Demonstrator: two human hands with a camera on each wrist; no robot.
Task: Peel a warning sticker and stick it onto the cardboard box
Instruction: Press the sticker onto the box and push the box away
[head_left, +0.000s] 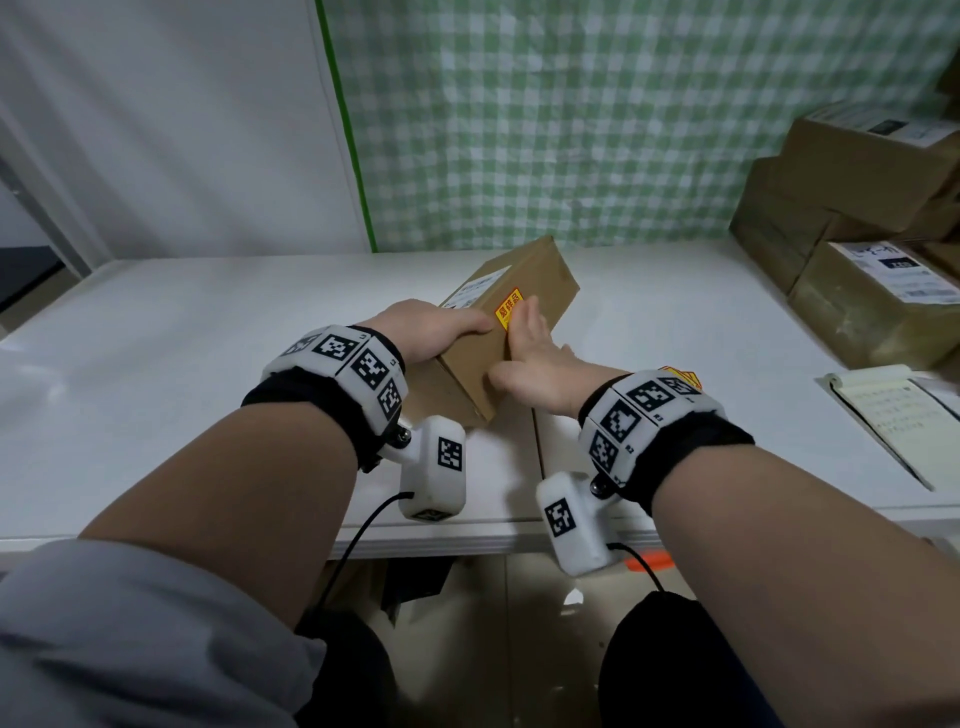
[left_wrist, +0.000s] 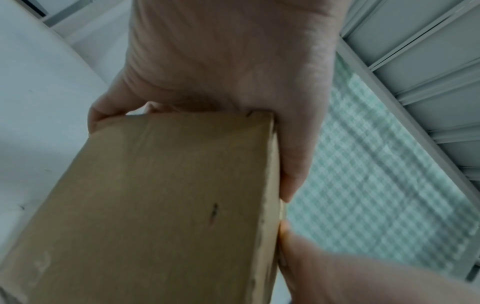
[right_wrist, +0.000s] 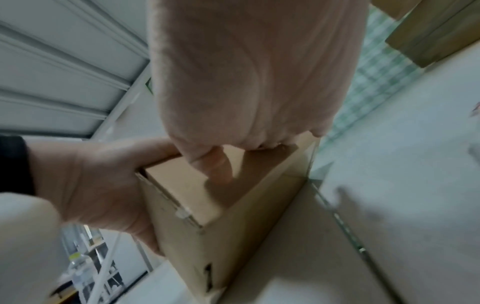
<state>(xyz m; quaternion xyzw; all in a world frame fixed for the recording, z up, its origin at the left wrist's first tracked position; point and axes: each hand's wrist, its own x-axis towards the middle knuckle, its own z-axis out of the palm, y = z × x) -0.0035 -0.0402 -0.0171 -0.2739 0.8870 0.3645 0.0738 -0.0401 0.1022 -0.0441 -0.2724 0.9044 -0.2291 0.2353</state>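
The left hand (head_left: 436, 330) clamps its grip around the near end of the cardboard box (head_left: 540, 280) lying on the white desk (head_left: 182, 338). The right hand (head_left: 535, 358) has flat, relaxed fingers pressing the yellow warning sticker (head_left: 508, 307) on the box's top. Only the head view shows the sticker; the wrist views show bare cardboard.

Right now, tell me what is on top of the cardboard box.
On the cardboard box: a white label, the warning sticker, left hand gripping, right hand flat. The sticker's near edge is covered.
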